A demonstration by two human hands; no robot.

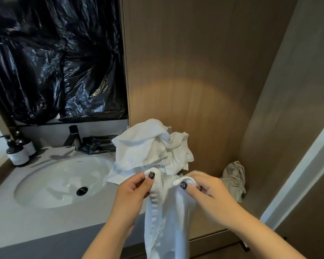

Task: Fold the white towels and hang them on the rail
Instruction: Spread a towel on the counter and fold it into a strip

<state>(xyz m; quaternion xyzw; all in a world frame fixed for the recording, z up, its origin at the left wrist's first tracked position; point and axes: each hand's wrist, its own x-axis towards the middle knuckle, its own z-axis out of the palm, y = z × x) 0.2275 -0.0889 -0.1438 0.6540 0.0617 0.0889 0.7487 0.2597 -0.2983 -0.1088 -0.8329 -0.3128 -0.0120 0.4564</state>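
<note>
Two hands hold one white towel (166, 217) in front of the counter (17, 223). The left hand (133, 191) pinches its thick, rolled hem between thumb and fingers; the right hand (204, 189) pinches the same top edge just beside it, and the soft terry cloth hangs straight down between the forearms. Behind the hands a crumpled heap of white towels (150, 148) sits on the counter's right end, beside the sink (51, 184); how many towels are in the heap cannot be told. The sink is one smooth, glossy oval bowl with a round black drain (82, 190). One dark, angular tap (74, 137) stands behind it, and two dark pump bottles (20, 150) with pale labels stand at the left. Crinkled, shiny black plastic sheeting (54, 57) covers the wall above. One wrinkled beige cloth bag (234, 176) lies against the wood-grain panel (195, 62).
</note>
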